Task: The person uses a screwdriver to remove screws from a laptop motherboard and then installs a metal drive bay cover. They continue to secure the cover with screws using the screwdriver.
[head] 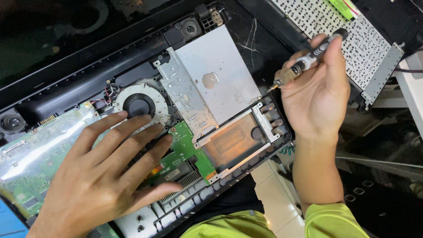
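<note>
1. Dark workbench point(53, 26) across the top of the frame, white floor tiles point(273, 194) at lower centre.
2. Opened laptop point(211, 79) spread over the middle, fan point(140, 104) left of centre, green circuit board point(187, 143) beside it.
3. Left hand point(94, 176) at lower left, fingers spread flat, pressing on the board, gripping nothing.
4. Right hand point(319, 90) at upper right, fingers curled around a screwdriver point(308, 59), tip above the laptop's right edge.
5. Detached keyboard point(348, 39) at far upper right.
</note>
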